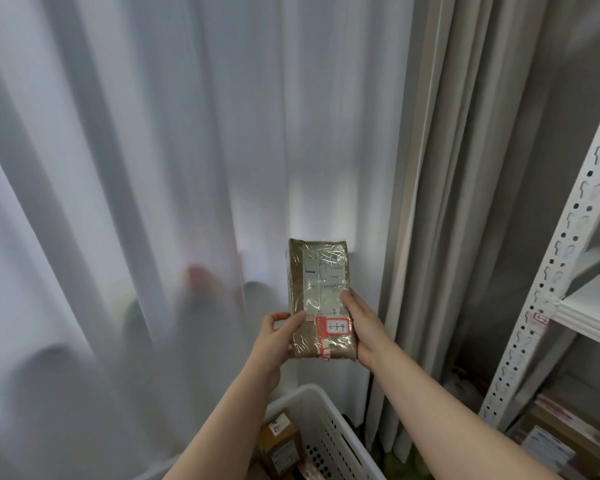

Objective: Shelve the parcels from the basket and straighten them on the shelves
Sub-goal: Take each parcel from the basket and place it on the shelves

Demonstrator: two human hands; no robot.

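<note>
Gripping a taped brown parcel marked 3-1-4 upright before the white curtain, the left hand curls round its left edge, the right hand round its right edge, above the white basket; shelves stand right.

My left hand and right hand both grip the taped parcel at lower centre. Close behind it the sheer white curtain walls off the left and middle of the frame, and the grey drape closes the strip beside it. At the right edge the slotted upright slants across the way; past it the shelf board shows open surface. The basket rim sits under my forearms, and boxes crowd the bottom right.
</note>
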